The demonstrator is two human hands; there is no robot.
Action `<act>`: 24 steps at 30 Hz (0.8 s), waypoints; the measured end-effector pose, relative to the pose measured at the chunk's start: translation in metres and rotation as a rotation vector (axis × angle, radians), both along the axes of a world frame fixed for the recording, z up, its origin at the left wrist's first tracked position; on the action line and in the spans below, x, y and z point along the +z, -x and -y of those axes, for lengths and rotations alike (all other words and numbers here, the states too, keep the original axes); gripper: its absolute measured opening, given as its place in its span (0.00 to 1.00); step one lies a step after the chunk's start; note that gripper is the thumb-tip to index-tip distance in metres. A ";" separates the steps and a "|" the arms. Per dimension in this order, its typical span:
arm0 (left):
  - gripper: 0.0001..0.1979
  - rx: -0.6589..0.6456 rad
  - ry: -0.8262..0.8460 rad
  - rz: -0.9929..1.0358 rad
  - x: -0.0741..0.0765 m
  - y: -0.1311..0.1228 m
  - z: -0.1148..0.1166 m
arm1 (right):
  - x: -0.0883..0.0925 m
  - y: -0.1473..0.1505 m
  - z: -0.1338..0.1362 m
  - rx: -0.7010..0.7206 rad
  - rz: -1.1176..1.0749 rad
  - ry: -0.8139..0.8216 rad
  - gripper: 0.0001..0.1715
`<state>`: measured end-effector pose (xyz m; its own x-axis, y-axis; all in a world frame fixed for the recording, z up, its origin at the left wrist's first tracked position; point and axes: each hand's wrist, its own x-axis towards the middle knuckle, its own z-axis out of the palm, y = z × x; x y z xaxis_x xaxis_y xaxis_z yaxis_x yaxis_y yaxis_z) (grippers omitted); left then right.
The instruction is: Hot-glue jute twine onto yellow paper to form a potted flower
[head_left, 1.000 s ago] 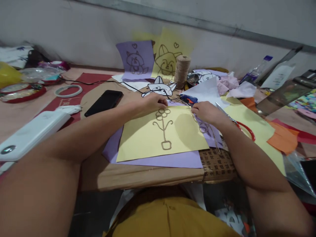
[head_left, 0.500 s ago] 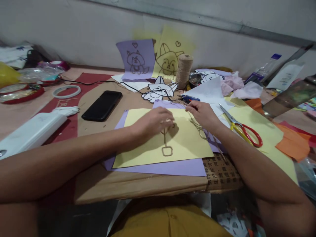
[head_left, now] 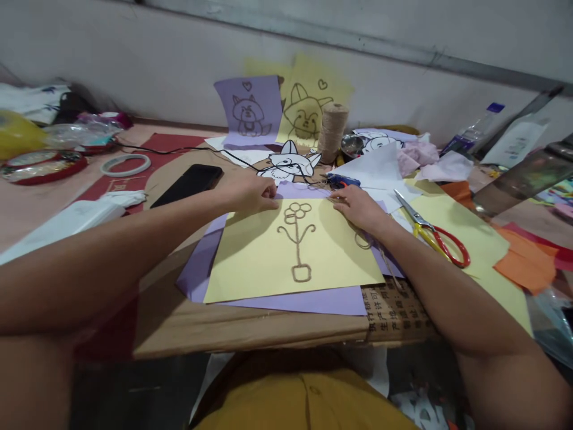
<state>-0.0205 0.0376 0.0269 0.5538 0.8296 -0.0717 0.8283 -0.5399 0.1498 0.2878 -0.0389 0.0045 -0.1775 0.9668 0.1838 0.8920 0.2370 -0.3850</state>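
A yellow sheet of paper (head_left: 250,263) lies over purple paper (head_left: 313,301), with a brown twine flower in a pot (head_left: 301,273) on it. My left hand (head_left: 255,194) is at the sheet's upper left corner, its fingers curled in and closed at the paper's edge; the fingertips are partly hidden. At the upper right edge my right hand (head_left: 358,208) is closed, with thin strands of twine at its fingertips. A loop of twine (head_left: 363,240) trails beneath that hand. Just beyond it lies a blue glue gun (head_left: 344,180).
Scissors with red and yellow handles (head_left: 441,239) lie to the right. A black phone (head_left: 190,182) and a tape roll (head_left: 125,165) are on the left. A twine spool (head_left: 333,131) stands at the back beside a paper fox cutout (head_left: 290,161). A bottle (head_left: 523,173) leans at right.
My left hand has moved left and away from the flower to the sheet's upper left corner, uncovering the petals and leaves. My right hand has lowered slightly onto the sheet's upper right edge.
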 end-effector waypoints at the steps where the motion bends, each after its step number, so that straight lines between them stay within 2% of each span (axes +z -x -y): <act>1: 0.24 0.003 0.014 -0.016 0.001 0.000 -0.002 | 0.001 0.000 0.000 -0.009 -0.013 -0.004 0.16; 3: 0.23 -0.022 0.034 -0.028 0.005 -0.001 -0.003 | 0.003 -0.001 0.001 -0.020 -0.038 -0.020 0.14; 6: 0.21 -0.144 0.053 0.018 0.014 0.001 0.001 | 0.008 -0.006 0.001 -0.046 -0.127 -0.055 0.11; 9: 0.21 -0.179 0.116 0.121 0.031 0.007 0.008 | 0.018 -0.012 0.001 -0.057 -0.274 -0.134 0.09; 11: 0.19 -0.137 0.094 0.150 0.049 0.010 0.016 | 0.027 -0.016 0.002 -0.023 -0.385 -0.161 0.09; 13: 0.17 -0.159 -0.010 0.132 0.072 0.011 0.027 | 0.035 -0.022 0.003 -0.013 -0.530 -0.153 0.13; 15: 0.15 -0.126 -0.100 0.129 0.100 0.010 0.042 | 0.041 -0.028 0.004 -0.067 -0.713 -0.145 0.16; 18: 0.16 -0.031 -0.132 0.154 0.141 0.007 0.069 | 0.041 -0.036 0.003 -0.188 -0.913 -0.171 0.16; 21: 0.22 0.034 -0.112 0.184 0.171 0.004 0.091 | 0.037 -0.040 0.002 -0.144 -0.789 -0.208 0.14; 24: 0.27 0.089 -0.042 0.253 0.187 0.002 0.100 | 0.034 -0.039 0.003 -0.041 -0.599 -0.186 0.11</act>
<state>-0.0230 -0.0621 0.2137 0.4744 0.8752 0.0952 0.8117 -0.4767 0.3374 0.3264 -0.0415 0.0386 0.0450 0.9128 0.4060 0.5439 0.3185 -0.7763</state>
